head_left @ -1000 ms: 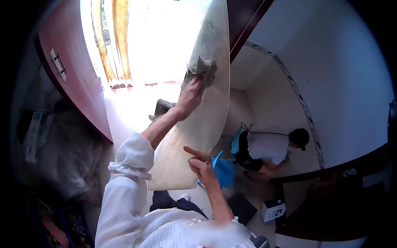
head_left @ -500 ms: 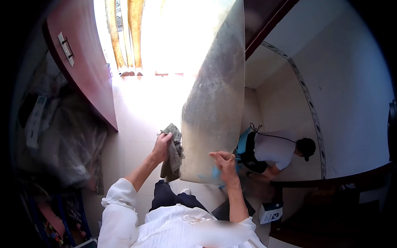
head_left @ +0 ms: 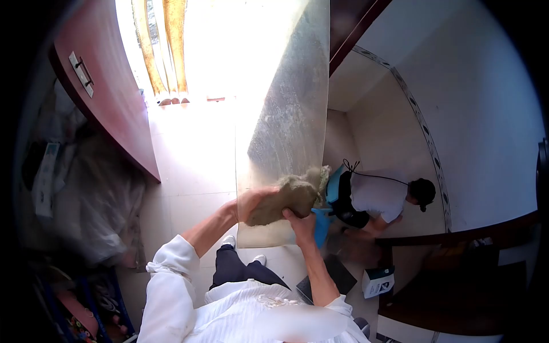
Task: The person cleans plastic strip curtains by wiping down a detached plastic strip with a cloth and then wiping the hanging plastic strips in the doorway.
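A long see-through plastic sheet [head_left: 286, 126], smeared and cloudy, hangs in front of me from the bright doorway. Behind its lower part, my left hand [head_left: 258, 201] shows through the plastic, pressing a grey-green cloth [head_left: 289, 200] against the far side. The cloth is spread wide, and a crumpled end sticks out past the sheet's right edge. My right hand [head_left: 301, 227] is closed on the sheet near its lower right edge, thumb on the near face; its other fingers are partly hidden.
At the right, a co-worker in a white shirt [head_left: 377, 191] bends low beside a blue stool [head_left: 321, 226]. A red door [head_left: 108, 86] stands open at the left, near bagged items [head_left: 103, 194]. A white box [head_left: 378, 282] sits by dark furniture [head_left: 457, 291].
My left hand and the cloth have moved right, from beside the sheet's left edge to behind it. The cloth has spread out. The sheet has shifted slightly left.
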The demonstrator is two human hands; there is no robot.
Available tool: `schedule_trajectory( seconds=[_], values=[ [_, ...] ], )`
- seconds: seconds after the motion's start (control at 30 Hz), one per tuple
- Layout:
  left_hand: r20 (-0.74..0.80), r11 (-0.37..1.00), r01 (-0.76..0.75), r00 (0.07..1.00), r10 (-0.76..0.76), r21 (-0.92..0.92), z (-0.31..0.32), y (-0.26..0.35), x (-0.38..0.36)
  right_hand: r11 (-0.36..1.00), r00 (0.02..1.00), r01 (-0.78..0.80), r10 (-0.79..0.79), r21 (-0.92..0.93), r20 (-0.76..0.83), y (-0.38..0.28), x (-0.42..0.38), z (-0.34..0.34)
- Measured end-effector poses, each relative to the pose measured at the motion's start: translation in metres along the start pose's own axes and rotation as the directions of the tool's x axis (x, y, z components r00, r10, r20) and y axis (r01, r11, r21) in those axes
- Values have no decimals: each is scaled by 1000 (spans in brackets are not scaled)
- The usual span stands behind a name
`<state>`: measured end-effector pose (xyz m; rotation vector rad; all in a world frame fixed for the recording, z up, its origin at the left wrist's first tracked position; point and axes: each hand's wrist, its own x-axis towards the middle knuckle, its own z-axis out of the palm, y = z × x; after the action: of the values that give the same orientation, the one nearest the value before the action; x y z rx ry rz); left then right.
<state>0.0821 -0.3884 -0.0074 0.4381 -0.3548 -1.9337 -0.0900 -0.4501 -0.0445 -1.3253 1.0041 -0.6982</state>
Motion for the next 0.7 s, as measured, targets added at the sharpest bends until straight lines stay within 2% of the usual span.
schedule_trajectory(
  seconds=[0.03,0.07,0.13,0.17,0.2,0.23,0.27,0.3,0.33,0.4,0.43,0.5,0.57,0.6,0.63,0.67,0.7],
  values=[
    [-51,992,126,991,-127,-15,-21,-11,-6,996,998,65,-65,66,-13,-3,-4,3],
    [14,986,149,989,-148,-76,-40,-23,-11,999,995,36,-35,-14,88,-8,-6,-1],
    [82,978,172,983,-163,-118,-40,-21,-15,1000,995,5,-3,-23,101,-29,-15,5],
    [22,986,103,995,-101,-130,-23,-9,-17,999,993,-31,35,-39,109,-35,-17,7],
    [-39,989,34,998,-40,-146,-10,1,-18,998,995,26,-20,-51,99,-35,-18,7],
    [-31,993,-88,996,86,-82,-4,15,-15,998,996,23,-18,-53,93,-31,-20,9],
    [17,985,-102,994,105,-140,-3,33,-3,995,995,20,-10,-99,101,-24,-18,6],
    [14,983,-110,993,113,-145,25,56,-5,989,994,21,-4,-149,110,-22,-16,5],
    [96,961,-158,978,184,-229,39,72,1,986,997,37,-24,-161,80,-26,-19,8],
    [96,933,-344,931,353,-103,44,108,16,981,995,65,-50,-184,81,-17,-20,4],
    [118,893,-425,889,443,-147,47,123,24,976,994,75,-57,-206,91,-11,-21,1],
    [218,902,-429,876,430,-54,64,138,25,982,994,58,-39,-178,105,-3,-22,-3],
    [235,968,-242,939,251,-64,67,118,24,964,999,46,-49,-262,-8,5,-17,-6],
    [185,989,-148,971,149,-19,65,97,18,968,999,27,-31,-249,-14,4,-14,-13],
    [49,989,-87,995,82,122,32,69,27,967,995,78,-90,-241,-41,-15,-17,-12],
    [-31,947,-77,995,91,313,23,45,20,965,997,82,-82,-247,10,-14,-15,-18],
    [-65,986,-28,997,39,163,21,31,8,962,995,88,-74,-257,62,-11,-15,-23]
  ],
)
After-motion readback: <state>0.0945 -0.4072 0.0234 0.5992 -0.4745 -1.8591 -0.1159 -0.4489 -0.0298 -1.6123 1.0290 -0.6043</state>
